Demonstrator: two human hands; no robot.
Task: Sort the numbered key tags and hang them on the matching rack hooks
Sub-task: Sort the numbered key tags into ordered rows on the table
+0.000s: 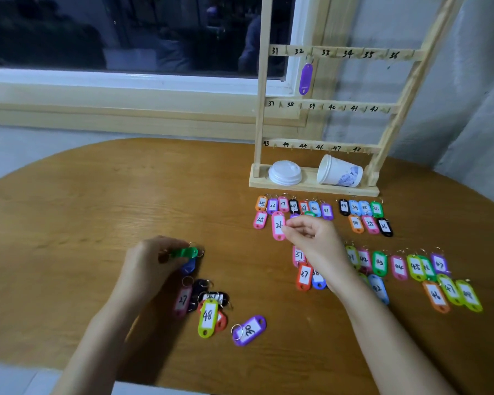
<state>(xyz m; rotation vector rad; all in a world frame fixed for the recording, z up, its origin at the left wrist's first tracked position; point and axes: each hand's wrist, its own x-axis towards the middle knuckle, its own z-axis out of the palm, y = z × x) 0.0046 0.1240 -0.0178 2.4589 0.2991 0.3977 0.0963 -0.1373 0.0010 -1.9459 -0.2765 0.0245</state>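
Head view: hands (pixel 154 260) (pixel 311 238) curled over tags (pixel 208 317)

bare table (pixel 97 209) left, tag rows (pixel 294 209) fronting rack (pixel 314 189)

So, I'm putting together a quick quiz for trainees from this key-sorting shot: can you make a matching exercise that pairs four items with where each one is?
Things:
1. purple tag with its blank side showing
2. green tag seen edge-on
3. lime tag 48
4. paper cup

Places:
a. tipped on its side on the rack base
b. held in the left hand
c. hanging from the rack's top rail
d. in the loose pile on the table

Pairs: 1-c, 2-b, 3-d, 4-a
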